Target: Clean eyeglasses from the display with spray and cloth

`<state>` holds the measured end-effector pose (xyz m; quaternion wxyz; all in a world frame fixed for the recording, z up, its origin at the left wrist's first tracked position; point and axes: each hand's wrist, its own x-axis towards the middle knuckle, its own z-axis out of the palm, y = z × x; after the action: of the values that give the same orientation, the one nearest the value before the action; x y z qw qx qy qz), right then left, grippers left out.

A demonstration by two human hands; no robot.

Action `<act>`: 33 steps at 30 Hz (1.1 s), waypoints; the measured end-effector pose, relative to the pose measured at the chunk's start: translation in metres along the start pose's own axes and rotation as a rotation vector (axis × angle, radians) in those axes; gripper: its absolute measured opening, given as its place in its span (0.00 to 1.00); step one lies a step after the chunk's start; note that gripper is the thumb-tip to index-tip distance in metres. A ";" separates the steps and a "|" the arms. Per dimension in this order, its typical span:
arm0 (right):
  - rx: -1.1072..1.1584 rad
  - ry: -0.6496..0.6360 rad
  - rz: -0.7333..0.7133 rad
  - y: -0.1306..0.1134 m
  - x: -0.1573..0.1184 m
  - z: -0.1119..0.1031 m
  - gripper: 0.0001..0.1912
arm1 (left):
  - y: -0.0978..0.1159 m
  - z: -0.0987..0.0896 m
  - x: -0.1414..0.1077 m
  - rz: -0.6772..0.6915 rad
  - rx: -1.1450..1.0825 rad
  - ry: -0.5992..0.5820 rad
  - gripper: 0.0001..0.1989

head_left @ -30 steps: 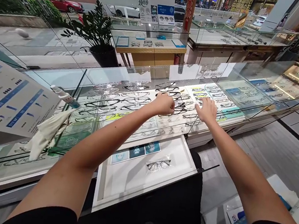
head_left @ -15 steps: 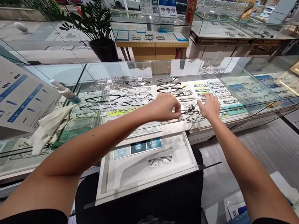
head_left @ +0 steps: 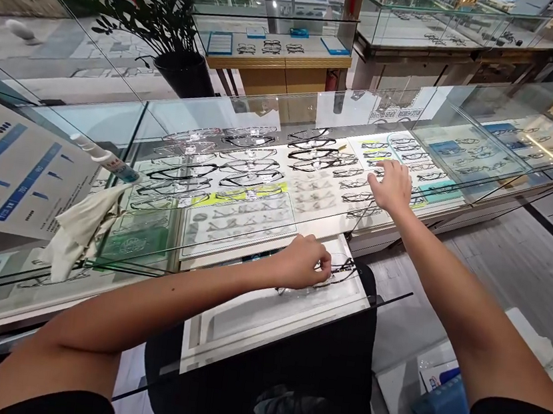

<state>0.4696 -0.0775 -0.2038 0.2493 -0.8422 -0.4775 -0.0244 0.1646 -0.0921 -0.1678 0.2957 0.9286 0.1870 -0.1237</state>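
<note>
My left hand [head_left: 304, 262] is over the pulled-out white drawer [head_left: 220, 334], its thumb and fingers pinched on a pair of dark-framed eyeglasses [head_left: 343, 273]. Part of that frame hides behind the fingers. Below the hand, the edge of another pair of glasses in the drawer peeks out. My right hand [head_left: 392, 185] hovers above the glass counter, fingers apart from the thumb, with nothing seen in it. Beneath and beside it lie rows of eyeglasses [head_left: 355, 183] on white display boards.
On the left, a spray bottle [head_left: 106, 158], a cream cloth [head_left: 83, 227] and a printed price board [head_left: 14, 168] rest on the glass counter. A potted plant [head_left: 184, 75] stands beyond the counter. More display cases [head_left: 458, 41] line the back.
My left hand has come down and toward me from the counter display to above the drawer, bringing the dark-framed eyeglasses. The right hand stays over the counter. The view has tilted down slightly.
</note>
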 end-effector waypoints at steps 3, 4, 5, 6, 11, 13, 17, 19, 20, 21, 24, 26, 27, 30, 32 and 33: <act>0.000 0.003 -0.008 0.001 0.001 0.001 0.24 | -0.027 0.011 0.027 -0.070 0.064 0.086 0.10; -0.002 0.002 -0.009 0.001 0.001 0.001 0.24 | -0.037 0.013 0.036 -0.098 0.084 0.123 0.11; -0.004 0.003 -0.009 0.001 0.000 0.001 0.24 | -0.046 0.014 0.046 -0.121 0.102 0.159 0.12; -0.005 0.003 -0.008 0.000 0.000 0.001 0.24 | -0.056 0.014 0.056 -0.148 0.132 0.203 0.13; -0.041 -0.012 0.000 -0.004 -0.002 -0.003 0.24 | -0.101 0.008 0.103 -0.197 0.233 0.280 0.14; -0.053 -0.021 -0.004 -0.004 -0.003 -0.003 0.24 | -0.114 0.005 0.119 -0.192 0.234 0.291 0.14; -0.014 0.001 -0.006 -0.003 -0.003 -0.003 0.23 | -0.132 0.007 0.143 -0.194 0.231 0.294 0.12; 0.003 0.012 -0.004 -0.003 -0.003 -0.003 0.22 | -0.137 0.011 0.152 -0.195 0.231 0.294 0.12; 0.003 0.012 -0.002 -0.004 -0.003 -0.003 0.22 | -0.139 0.013 0.156 -0.196 0.231 0.295 0.13; -0.001 0.009 0.000 -0.004 -0.003 -0.003 0.22 | -0.140 0.014 0.159 -0.198 0.232 0.296 0.13; -0.015 0.000 0.003 -0.005 -0.004 -0.004 0.23 | -0.144 0.018 0.166 -0.199 0.234 0.299 0.15; -0.011 0.005 0.003 -0.005 -0.004 -0.004 0.22 | -0.146 0.020 0.170 -0.198 0.237 0.299 0.15; -0.006 0.010 0.003 -0.005 -0.004 -0.004 0.22 | -0.146 0.021 0.171 -0.197 0.239 0.299 0.15; 0.009 0.020 0.003 -0.004 -0.004 -0.003 0.22 | -0.147 0.023 0.174 -0.194 0.245 0.297 0.14; 0.012 0.019 0.007 -0.004 -0.004 -0.003 0.22 | -0.147 0.024 0.175 -0.195 0.248 0.297 0.14; 0.012 0.018 0.009 -0.004 -0.004 -0.003 0.23 | -0.146 0.025 0.175 -0.196 0.249 0.297 0.13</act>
<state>0.4647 -0.0803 -0.2005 0.2585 -0.8426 -0.4717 -0.0280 0.2576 0.0515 -0.3208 0.1343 0.9433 0.3014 -0.0357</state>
